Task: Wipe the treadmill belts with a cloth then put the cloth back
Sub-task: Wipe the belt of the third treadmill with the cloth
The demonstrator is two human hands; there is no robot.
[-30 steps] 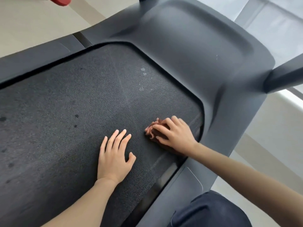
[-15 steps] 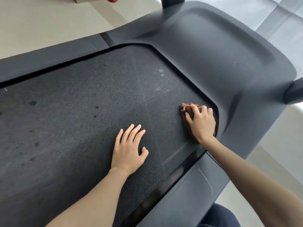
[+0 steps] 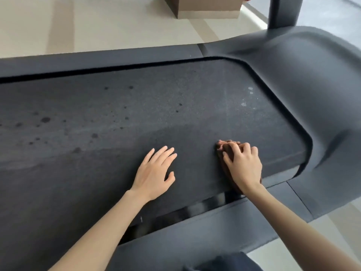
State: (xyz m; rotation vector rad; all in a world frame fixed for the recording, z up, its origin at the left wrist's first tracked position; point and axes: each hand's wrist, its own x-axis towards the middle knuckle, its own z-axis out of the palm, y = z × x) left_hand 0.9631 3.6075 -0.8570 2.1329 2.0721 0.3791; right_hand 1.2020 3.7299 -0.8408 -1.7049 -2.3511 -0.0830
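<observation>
Since 0.5 s ago: the right hand (image 3: 244, 167) and the cloth (image 3: 224, 150) have come away from the belt's front end by the motor cover (image 3: 312, 85) and now sit closer to the left hand (image 3: 154, 169). The left hand has kept its place, flat on the belt. The view has swung, so a cardboard box (image 3: 207, 6) now shows on the floor (image 3: 97, 26).

Treadmill belt (image 3: 136, 98): dark and textured, it runs across the view.
- Surface reads darker in a band along the near edge, greyer beyond it.
- Dark spots (image 3: 46, 119) are scattered over the left part.
- A few pale specks (image 3: 250, 90) lie near the front end, close to the far edge.

Cloth: brown and bunched, it lies on the belt near the near edge, short of the front end. Most of it is hidden under the right hand; a crumpled part shows past the fingertips and a strip shows along the thumb side.

Right hand: palm down on the cloth, fingers curled into the fabric and gripping it against the belt.

Left hand: palm down on bare belt beside the cloth, not touching it. Fingers are straight and slightly spread, holding nothing.

Surroundings:
- The far side rail (image 3: 97, 59) and near side rail (image 3: 195, 231) border the belt.
- An upright post (image 3: 283, 10) rises from the cover's far side.
- A dark blue garment (image 3: 220, 263) shows at the bottom edge of the view.
</observation>
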